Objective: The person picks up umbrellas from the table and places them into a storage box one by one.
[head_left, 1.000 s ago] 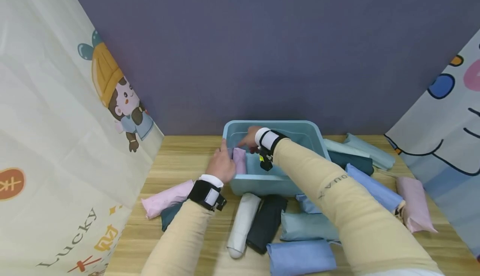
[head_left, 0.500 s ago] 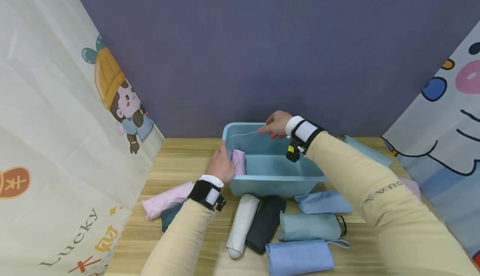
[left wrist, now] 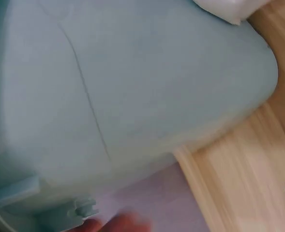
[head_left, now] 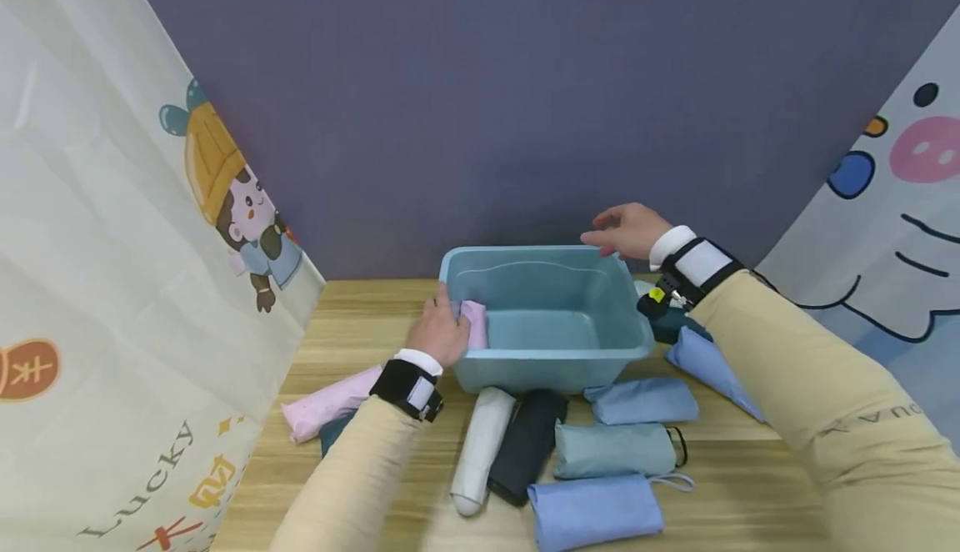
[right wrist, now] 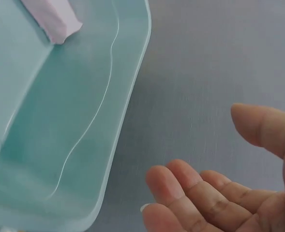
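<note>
A light blue plastic bin (head_left: 555, 358) stands on the wooden table against the dark wall. My left hand (head_left: 438, 331) holds its left rim; only blurred fingertips (left wrist: 125, 223) show in the left wrist view. Inside the bin, close to that hand, lies a pink folded umbrella (head_left: 476, 324), which also shows in the right wrist view as a pink end (right wrist: 56, 21). My right hand (head_left: 632, 231) hovers near the bin's back right corner, its fingers loosely bent and thumb apart, with nothing between them.
Several folded umbrellas lie around the bin: white (head_left: 483, 452), black (head_left: 529, 448), grey-green (head_left: 617, 450) and blue (head_left: 597, 512) in front, pink (head_left: 330, 402) at left. Another blue one (head_left: 712, 368) lies at right, partly under the right arm. The dark wall (head_left: 525, 118) rises behind.
My right hand has risen out of the bin and moved right to its back right corner. The left hand keeps its place at the left rim, and the pink umbrella inside stays put.
</note>
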A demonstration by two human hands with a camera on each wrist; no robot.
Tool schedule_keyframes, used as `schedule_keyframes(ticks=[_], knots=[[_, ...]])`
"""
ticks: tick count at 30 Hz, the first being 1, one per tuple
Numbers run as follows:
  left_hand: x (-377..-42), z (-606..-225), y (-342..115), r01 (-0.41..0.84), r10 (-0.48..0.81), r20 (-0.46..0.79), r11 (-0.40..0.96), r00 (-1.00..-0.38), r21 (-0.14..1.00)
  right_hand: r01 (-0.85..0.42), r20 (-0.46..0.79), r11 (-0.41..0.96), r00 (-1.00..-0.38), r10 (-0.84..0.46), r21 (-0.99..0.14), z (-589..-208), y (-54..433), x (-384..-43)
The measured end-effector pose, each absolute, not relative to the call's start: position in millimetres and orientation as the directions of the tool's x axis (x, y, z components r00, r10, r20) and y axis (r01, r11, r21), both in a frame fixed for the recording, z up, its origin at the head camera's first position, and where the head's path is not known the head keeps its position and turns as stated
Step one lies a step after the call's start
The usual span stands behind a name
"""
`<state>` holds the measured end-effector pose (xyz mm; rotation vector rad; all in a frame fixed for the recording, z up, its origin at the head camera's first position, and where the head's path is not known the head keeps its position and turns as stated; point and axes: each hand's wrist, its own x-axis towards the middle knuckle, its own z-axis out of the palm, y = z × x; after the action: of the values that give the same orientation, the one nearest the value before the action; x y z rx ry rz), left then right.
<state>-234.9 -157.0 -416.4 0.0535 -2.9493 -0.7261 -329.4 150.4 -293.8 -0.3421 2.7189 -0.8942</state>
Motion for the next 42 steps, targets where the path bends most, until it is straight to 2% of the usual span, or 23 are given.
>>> schedule_keyframes(ticks=[4,8,11,14,19,28,37,42], knots=[[-231,-412,-156,0.125,0.011,0.263,0.897,-0.965,0.424,-0.146,-0.142,0.783,-0.948,-0.286,-0.604,-297,170,-323],[-217,-410,-157,0.367,0.202,0.444,0.871,-0.873,0.326,-0.142,-0.113,0.775,-0.958,-0.265,-0.615,-299,184,-318],[-204,-413,-157,0.513,0.372,0.482,0.834,-0.793,0.201,-0.135,-0.090,0.775,-0.966,-0.240,-0.617,-300,197,-314],[-194,-420,-156,0.582,0.477,0.466,0.806,-0.745,0.105,-0.130,-0.066,0.796,-0.976,-0.208,-0.591,-303,213,-310],[-189,-436,-156,0.595,0.512,0.473,0.803,-0.717,0.032,-0.121,-0.022,0.826,-0.987,-0.160,-0.551,-311,237,-304],[-196,-455,-153,0.586,0.463,0.621,0.810,-0.632,-0.008,-0.143,0.061,0.876,-0.990,-0.129,-0.460,-340,276,-293],[-196,-455,-151,0.575,0.447,0.635,0.818,-0.630,-0.005,-0.138,0.040,0.906,-0.990,-0.134,-0.400,-392,309,-287],[-196,-457,-148,0.577,0.449,0.629,0.817,-0.635,0.000,-0.176,0.037,0.924,-0.984,-0.174,-0.340,-423,326,-278]])
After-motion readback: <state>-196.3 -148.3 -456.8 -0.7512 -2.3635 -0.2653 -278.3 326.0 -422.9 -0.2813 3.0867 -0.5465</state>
